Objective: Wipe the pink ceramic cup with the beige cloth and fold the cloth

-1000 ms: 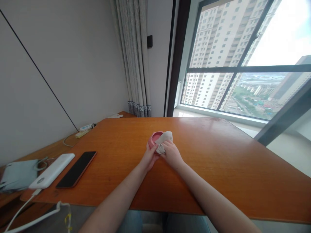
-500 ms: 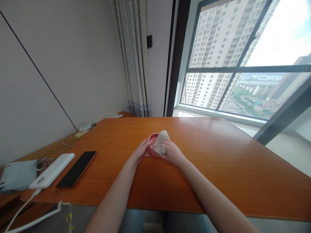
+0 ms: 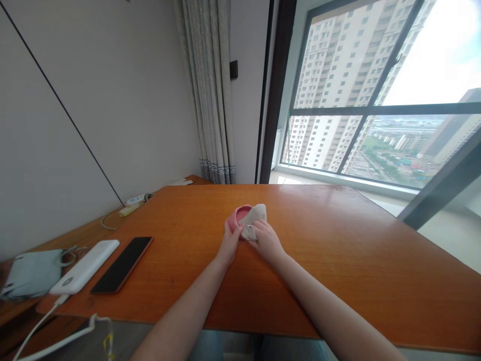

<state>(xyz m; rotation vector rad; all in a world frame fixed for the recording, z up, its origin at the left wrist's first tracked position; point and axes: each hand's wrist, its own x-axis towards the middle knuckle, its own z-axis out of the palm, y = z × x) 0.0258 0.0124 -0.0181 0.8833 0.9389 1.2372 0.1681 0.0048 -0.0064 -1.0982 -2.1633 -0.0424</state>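
Since the previous frame, your left hand (image 3: 230, 243) has shifted from the far-left side of the pink bowl (image 3: 233, 219) round to its near side, thumb now by the near rim, and your view has tipped slightly. Your left fingers curl around the bowl; your right hand (image 3: 267, 240) has its fingers closed on a pale cloth (image 3: 258, 213), which covers the bowl's right part. The bowl sits mid-way across, over the tabletop (image 3: 338, 260); whether it touches the wood you cannot tell. To your left, well apart from your hands, lie a dark phone (image 3: 123, 264) and, just beside it, a white power bank (image 3: 85, 265) with a white cable (image 3: 37, 323) running off the near-left corner. Beyond that, a grey pouch (image 3: 33, 274) and a power strip (image 3: 136, 200) line the wall side. Your forearms cross the near edge; the far edge runs below the curtain (image 3: 213, 100) and window (image 3: 367, 109). Your widest room is rightward, where plain wood stretches to a slanting edge.
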